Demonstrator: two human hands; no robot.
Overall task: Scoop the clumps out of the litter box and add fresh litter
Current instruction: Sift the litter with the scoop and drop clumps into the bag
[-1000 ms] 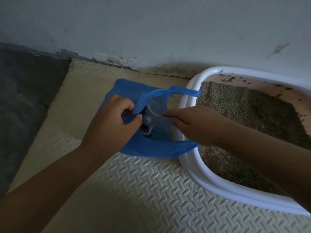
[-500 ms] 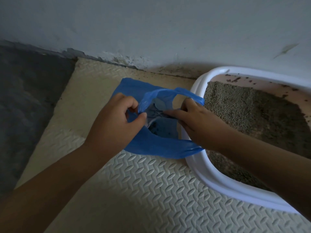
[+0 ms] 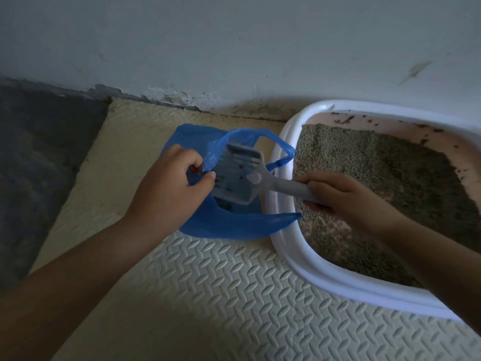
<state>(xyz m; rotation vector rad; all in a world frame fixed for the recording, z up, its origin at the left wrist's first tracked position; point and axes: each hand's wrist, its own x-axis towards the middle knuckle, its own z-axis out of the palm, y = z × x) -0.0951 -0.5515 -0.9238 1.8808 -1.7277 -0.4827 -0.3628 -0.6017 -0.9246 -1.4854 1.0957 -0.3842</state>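
So the litter box (image 3: 283,175) is the white-rimmed tray sitting against the wall, and everything else is lining up off its left rim. The blue plastic bag (image 3: 223,225) is lying on the textured foam mat (image 3: 234,295) right beside that rim, with 1 loose edge of the bag draping up onto it. The left hand (image 3: 169,194) is pinching the bag's mouth, fingers curled tight around a bunched bit of film, holding it open. The right hand (image 3: 346,199) is reaching across the box's left rim with its fingers wrapped closed around the handle of the grey slotted scoop (image 3: 236,175), whose head is hovering over the bag opening.

Can't really tell if anything is sitting in the scoop, just a few dark specks on the slots. The litter (image 3: 377,173) in the box is looking grainy and piled toward the wall side, with some pinkish bare floor showing near the front.

Handling-wise, I'm guessing the scoop is light, rigid plastic, so gripping it mid-handle like this is giving decent control for tipping. The bag is the annoying part: thin, floppy, slippery film that's probably wanting to collapse shut, so pinching near the rim of the mouth seems right. The litter itself is loose and will spill easily if the scoop is tilting outside the opening.
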